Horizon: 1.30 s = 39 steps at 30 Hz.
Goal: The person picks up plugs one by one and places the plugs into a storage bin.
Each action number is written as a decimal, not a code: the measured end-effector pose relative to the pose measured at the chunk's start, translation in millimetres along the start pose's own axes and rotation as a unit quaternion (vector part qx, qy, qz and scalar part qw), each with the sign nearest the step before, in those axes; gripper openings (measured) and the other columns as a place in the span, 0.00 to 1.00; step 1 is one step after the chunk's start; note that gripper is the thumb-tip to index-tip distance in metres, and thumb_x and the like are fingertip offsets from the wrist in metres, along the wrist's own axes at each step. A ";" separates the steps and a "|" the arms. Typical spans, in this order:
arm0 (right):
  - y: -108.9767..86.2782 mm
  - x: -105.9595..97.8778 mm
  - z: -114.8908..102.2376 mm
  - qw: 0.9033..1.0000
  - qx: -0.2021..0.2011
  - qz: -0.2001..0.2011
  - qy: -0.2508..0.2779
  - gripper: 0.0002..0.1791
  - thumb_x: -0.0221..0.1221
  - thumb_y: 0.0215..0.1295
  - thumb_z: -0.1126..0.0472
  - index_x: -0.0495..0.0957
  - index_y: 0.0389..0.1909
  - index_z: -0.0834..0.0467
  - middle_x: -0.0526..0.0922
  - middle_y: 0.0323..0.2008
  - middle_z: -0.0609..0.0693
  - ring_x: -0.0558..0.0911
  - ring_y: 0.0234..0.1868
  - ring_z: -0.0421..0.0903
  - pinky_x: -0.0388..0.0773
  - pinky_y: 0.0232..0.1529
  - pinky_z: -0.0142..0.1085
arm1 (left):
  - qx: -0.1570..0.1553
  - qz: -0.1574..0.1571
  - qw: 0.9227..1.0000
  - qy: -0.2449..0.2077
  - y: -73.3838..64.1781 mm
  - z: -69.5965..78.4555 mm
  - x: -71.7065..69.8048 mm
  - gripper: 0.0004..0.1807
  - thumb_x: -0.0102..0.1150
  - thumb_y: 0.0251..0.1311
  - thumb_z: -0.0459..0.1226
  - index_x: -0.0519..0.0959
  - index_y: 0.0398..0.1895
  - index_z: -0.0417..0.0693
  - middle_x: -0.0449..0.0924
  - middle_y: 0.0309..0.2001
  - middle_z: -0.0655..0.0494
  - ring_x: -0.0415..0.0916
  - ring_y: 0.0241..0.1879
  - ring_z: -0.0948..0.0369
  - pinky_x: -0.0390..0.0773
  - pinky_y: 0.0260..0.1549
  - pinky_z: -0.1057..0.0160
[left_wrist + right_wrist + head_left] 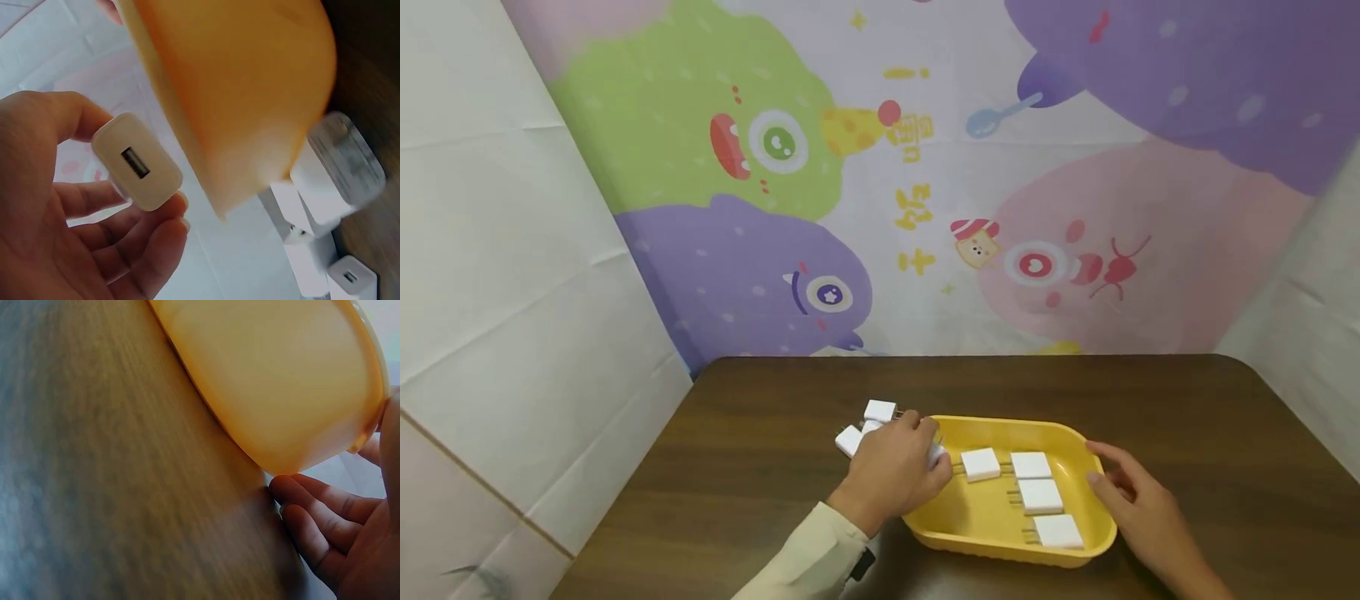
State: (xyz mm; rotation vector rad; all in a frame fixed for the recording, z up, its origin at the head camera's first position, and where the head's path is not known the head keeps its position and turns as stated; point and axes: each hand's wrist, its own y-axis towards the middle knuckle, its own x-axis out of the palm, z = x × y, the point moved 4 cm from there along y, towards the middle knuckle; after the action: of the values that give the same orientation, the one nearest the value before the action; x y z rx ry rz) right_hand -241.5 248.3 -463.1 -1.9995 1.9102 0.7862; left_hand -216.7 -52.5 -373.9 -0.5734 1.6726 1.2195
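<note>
My left hand pinches a white USB charger between thumb and fingers, over the left end of a yellow plastic tray. In the left wrist view the charger's USB port faces the camera. Inside the tray lie several more white chargers with metal prongs, mostly toward the right. My right hand holds the tray's right end, its thumb and index finger lapping over the rim. The right wrist view has its other fingers against the tray's outer wall, low down.
Several loose white chargers lie on the dark wooden table just left of the tray, partly hidden by my left hand. A cartoon-printed cloth hangs behind the table, with pale wall coverings at the sides.
</note>
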 end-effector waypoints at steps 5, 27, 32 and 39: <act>-2.2 -3.5 5.8 1.000 0.012 -0.007 -0.013 0.26 0.55 0.74 0.46 0.70 0.69 0.49 0.83 0.40 0.51 0.79 0.35 0.38 0.73 0.33 0.32 | 0.012 -0.046 0.999 0.009 6.3 15.2 11.2 0.12 0.59 0.56 0.49 0.79 0.33 0.51 0.75 0.28 0.57 0.71 0.21 0.63 0.70 0.15 0.62; 0.2 -1.7 2.2 1.000 0.003 -0.003 -0.013 0.25 0.56 0.74 0.47 0.71 0.68 0.50 0.84 0.40 0.50 0.80 0.37 0.39 0.74 0.35 0.32 | -0.023 -0.255 0.966 0.028 23.6 48.9 44.1 0.10 0.66 0.55 0.47 0.81 0.36 0.53 0.76 0.25 0.58 0.72 0.21 0.60 0.71 0.19 0.59; 0.8 -3.3 1.2 1.000 0.000 0.003 -0.015 0.24 0.56 0.74 0.47 0.71 0.67 0.49 0.84 0.39 0.50 0.79 0.36 0.39 0.73 0.34 0.32 | -0.031 -0.276 0.961 0.018 24.8 50.5 44.7 0.13 0.66 0.57 0.48 0.81 0.42 0.54 0.76 0.26 0.58 0.71 0.23 0.61 0.71 0.21 0.59; 1.2 -2.9 1.6 1.000 0.010 -0.007 -0.008 0.25 0.56 0.74 0.46 0.71 0.68 0.49 0.84 0.41 0.51 0.80 0.38 0.40 0.74 0.35 0.33 | -0.025 -0.253 0.967 0.028 24.4 48.9 41.1 0.14 0.64 0.60 0.51 0.80 0.40 0.53 0.75 0.25 0.57 0.71 0.21 0.60 0.70 0.19 0.60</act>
State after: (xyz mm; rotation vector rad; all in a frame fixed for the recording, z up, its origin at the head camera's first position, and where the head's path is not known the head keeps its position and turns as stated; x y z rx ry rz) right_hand -242.9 251.4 -462.7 -1.9858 1.8869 0.7741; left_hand -233.5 7.7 -401.4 -1.0025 1.4207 0.8782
